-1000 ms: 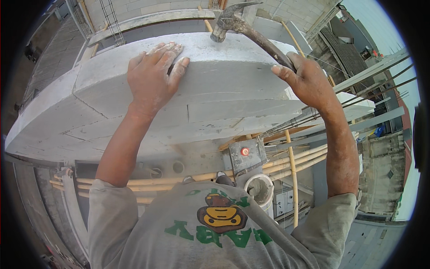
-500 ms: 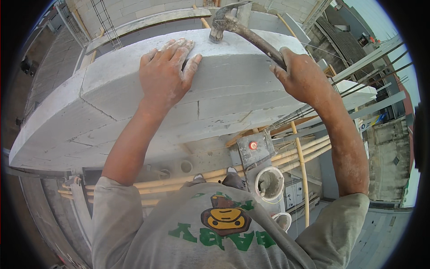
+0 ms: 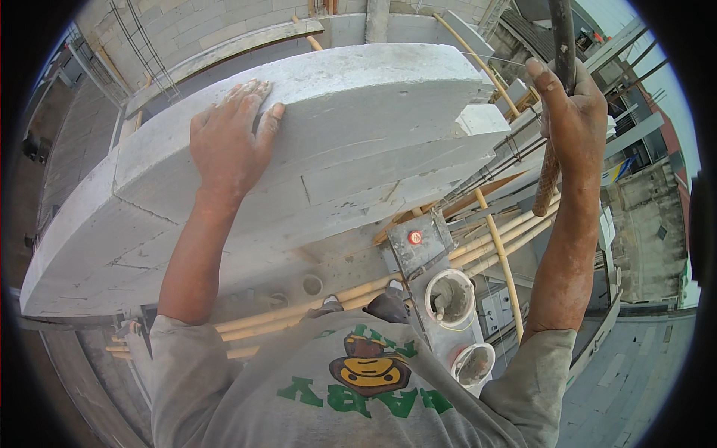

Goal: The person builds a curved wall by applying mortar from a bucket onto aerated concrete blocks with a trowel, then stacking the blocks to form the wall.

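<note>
My left hand (image 3: 233, 145), dusted white, rests on the top edge of the pale block wall (image 3: 358, 71), fingers spread over the upper face and thumb toward me. The fingers of my right hand (image 3: 573, 112) are wrapped round the handle of a hammer (image 3: 562, 33), raised upright beyond the wall's right end. The hammer's head is cut off by the upper rim of the picture. The handle's lower end sticks out below my fist. At its right end the wall steps down to a lower block (image 3: 482, 119) with a rough white corner.
Below stand a mortar bucket (image 3: 450, 295) and a second bucket (image 3: 475, 366). Bamboo poles (image 3: 502, 261) run across and up near a grey plate with a red round spot (image 3: 415, 237). Steel bars (image 3: 515, 160) jut out past the wall's right end. A thin line crosses behind.
My right hand has lifted the hammer off the wall top and swung it up and to the right. My left hand stays on the wall; the view has shifted somewhat.
</note>
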Action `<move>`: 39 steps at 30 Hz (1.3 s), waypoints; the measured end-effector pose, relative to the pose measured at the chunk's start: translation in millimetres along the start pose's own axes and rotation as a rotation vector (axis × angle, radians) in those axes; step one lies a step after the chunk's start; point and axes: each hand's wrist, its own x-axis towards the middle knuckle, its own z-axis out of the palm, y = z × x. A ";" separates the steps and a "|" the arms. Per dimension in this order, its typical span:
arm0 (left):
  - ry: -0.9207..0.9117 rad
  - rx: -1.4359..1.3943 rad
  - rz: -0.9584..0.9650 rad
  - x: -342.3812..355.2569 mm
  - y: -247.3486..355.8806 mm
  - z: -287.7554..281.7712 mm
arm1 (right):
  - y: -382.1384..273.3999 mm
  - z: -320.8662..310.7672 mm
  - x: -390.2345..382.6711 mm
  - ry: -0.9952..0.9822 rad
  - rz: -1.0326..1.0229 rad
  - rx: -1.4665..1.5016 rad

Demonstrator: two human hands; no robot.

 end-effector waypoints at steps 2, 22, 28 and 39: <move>0.048 0.006 0.026 2.1 3.1 0.1 | -6.7 -24.1 31.4 0.083 0.059 0.209; -0.254 -0.073 -0.356 22.0 30.6 -11.0 | 183.5 61.9 -173.5 -0.451 0.224 0.465; -0.168 0.088 -0.221 35.2 104.9 2.8 | 334.5 27.8 -414.0 -0.683 1.041 0.040; -0.704 -0.386 0.273 77.1 428.8 177.9 | 406.9 -15.1 -684.3 0.025 2.148 0.004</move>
